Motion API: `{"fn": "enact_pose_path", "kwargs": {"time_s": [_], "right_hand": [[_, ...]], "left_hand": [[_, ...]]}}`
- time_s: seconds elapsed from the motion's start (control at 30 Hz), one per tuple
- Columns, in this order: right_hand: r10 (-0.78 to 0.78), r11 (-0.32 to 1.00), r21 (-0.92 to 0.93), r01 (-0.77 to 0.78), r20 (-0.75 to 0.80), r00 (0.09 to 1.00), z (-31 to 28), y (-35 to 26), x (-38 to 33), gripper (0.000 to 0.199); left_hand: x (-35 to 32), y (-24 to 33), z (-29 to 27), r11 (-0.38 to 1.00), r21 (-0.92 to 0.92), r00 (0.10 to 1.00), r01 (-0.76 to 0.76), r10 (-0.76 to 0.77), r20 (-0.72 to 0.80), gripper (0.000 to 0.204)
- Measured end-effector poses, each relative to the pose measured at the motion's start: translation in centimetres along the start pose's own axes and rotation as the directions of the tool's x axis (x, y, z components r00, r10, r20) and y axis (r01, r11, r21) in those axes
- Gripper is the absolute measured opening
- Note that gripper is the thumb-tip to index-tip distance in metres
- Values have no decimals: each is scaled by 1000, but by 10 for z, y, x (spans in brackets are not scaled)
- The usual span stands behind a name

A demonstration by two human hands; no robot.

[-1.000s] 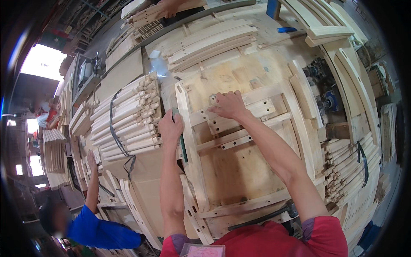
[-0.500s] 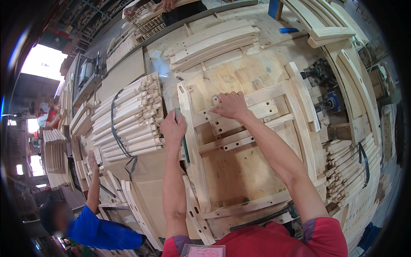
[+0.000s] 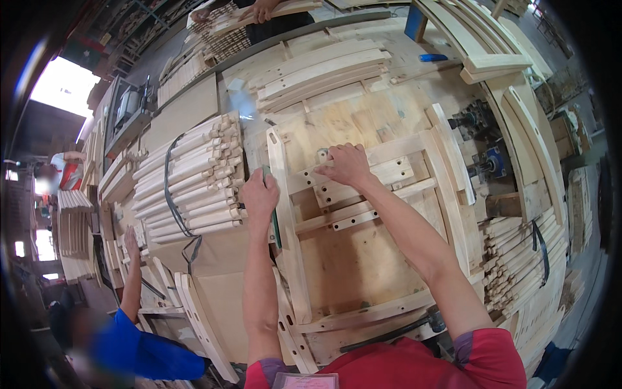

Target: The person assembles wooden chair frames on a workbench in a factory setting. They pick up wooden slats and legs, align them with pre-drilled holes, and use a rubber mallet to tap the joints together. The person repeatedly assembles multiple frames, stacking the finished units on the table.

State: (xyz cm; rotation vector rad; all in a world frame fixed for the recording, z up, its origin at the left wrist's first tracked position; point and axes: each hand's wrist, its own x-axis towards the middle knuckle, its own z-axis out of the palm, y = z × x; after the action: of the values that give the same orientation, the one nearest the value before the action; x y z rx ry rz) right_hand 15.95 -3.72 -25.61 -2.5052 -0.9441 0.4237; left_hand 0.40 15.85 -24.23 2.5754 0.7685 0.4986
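A pale wooden frame [image 3: 295, 259] lies on the plywood bench top in front of me, with slots and drilled holes in its parts. My left hand [image 3: 261, 196] is closed at the outer side of the frame's left upright, by a narrow dark green strip [image 3: 276, 228]; what its fingers hold is hidden. My right hand [image 3: 348, 165] has its fingers bent together over the upper rail, beside a small pale block [image 3: 322, 154]. Whether it grips the rail or a small piece cannot be seen. Just below it sits a drilled wooden plate [image 3: 396, 174] inside the frame.
Strapped turned spindles [image 3: 188, 181] lie to the left, with another strapped bundle [image 3: 518, 266] at right. Curved slats [image 3: 324, 71] are stacked beyond the frame. Clamp machinery [image 3: 486, 162] stands at its right. A person in blue [image 3: 146, 350] works at left; another person's hands [image 3: 264, 9] show at the top.
The whole view has shifted slightly to one side. Both my hands stay at nearly the same spots on the frame, the right one's fingers a little more drawn in.
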Motion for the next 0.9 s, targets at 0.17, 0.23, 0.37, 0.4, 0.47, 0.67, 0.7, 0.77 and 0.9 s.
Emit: {"fn": "enact_pose_path", "kwargs": {"time_s": [0.17,0.23,0.37,0.4,0.47,0.67,0.7,0.77,0.9], "right_hand": [[-11,1000,21,11,-22,1000,3,2,0,54],[-33,999,13,34,-48,998,8,0,0,53],[-62,998,15,64,-98,993,7,3,-2,52],[-60,998,18,62,-95,994,6,4,-2,52],[-48,998,35,51,-89,995,7,4,-4,51],[-52,997,52,59,-120,991,9,5,-2,49],[-40,997,55,46,-102,994,8,4,-3,49],[-19,998,61,23,-71,997,5,4,-4,50],[-14,996,82,18,-48,999,3,4,-3,52]], "left_hand": [[-1,3,-4,999,25,999,39,-40,19,24],[0,3,-5,999,34,1000,14,-14,24,23],[2,-2,-7,994,110,998,-30,23,63,22],[3,-1,-7,990,140,997,-33,22,78,22],[1,-2,-7,987,160,996,-22,7,94,21],[-3,3,-11,989,143,996,-31,18,93,20],[-5,4,-11,990,137,996,-42,31,80,19],[-6,4,-11,992,128,992,-10,-6,125,23],[-6,7,-13,984,181,987,4,-33,160,26]]}}
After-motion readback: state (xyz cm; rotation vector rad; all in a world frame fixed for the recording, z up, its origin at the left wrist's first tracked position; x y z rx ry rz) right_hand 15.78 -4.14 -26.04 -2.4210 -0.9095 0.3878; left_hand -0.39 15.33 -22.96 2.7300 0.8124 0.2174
